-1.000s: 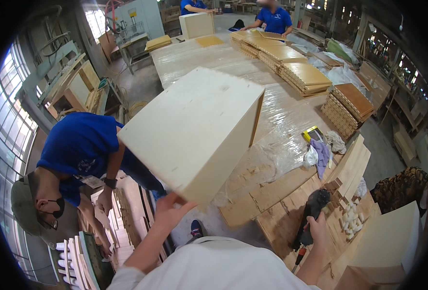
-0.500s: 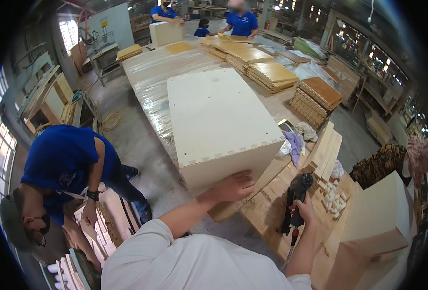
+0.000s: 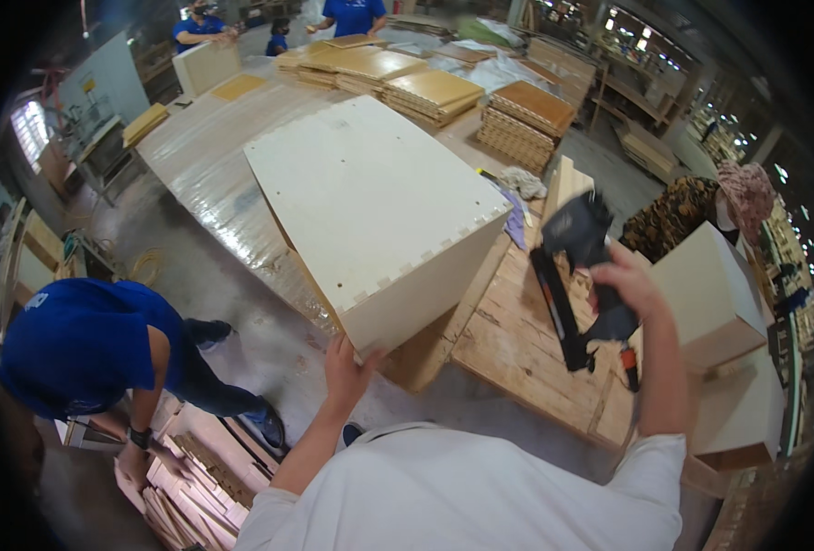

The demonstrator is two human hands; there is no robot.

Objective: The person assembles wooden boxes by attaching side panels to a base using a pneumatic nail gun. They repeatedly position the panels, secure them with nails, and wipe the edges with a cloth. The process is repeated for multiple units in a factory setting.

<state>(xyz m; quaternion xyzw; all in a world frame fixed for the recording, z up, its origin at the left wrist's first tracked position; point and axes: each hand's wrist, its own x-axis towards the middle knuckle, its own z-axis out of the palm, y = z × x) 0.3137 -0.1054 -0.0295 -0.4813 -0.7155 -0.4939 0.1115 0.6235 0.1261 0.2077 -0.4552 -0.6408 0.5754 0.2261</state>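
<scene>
- Head view, counts: one box point(image 3: 379, 220) being worked, one dark nailer point(image 3: 577, 239), two hands.
- Left hand point(image 3: 347, 367) at lower near corner of box, touching. Thumb spread away from fingers, corner between; cannot tell whether pinching.
- Right hand point(image 3: 627, 280) with fingers wrapped round nailer handle, tool raised over plank bench point(image 3: 513, 340), apart from box.
- Also counted: two pale boxes point(image 3: 715, 289) at right, one over the other; one far box point(image 3: 207, 66); one brown stack point(image 3: 522, 124) of panels. Several yellow stacks point(image 3: 425, 87), overlapping, so no sure count.
- People: one bent co-worker point(image 3: 81, 344) at left, three in blue point(image 3: 352, 14) at far end, one in camo point(image 3: 678, 216) at right.
- Box at centre, set askew over near end of wrapped table point(image 3: 205, 174). Interlocking joints along near top edge, dark dots on top face. Underside hidden.
- Open room: bare stretch of wrapped table left of box; clear floor point(image 3: 214, 308) between table edge and bent co-worker; bare planks below nailer.
- Tighter on right: box edge just beside bench, pale boxes just past right forearm.
- Around: purple rag point(image 3: 517, 220) and white cloth point(image 3: 522, 182) behind right corner of box, boards point(image 3: 568, 179) next to them, partly behind nailer.
- In the way: stacks beyond far side of box; wood strips point(image 3: 200, 477) at lower left, under bent co-worker's hands; coiled hose point(image 3: 145, 266) on floor at left.
</scene>
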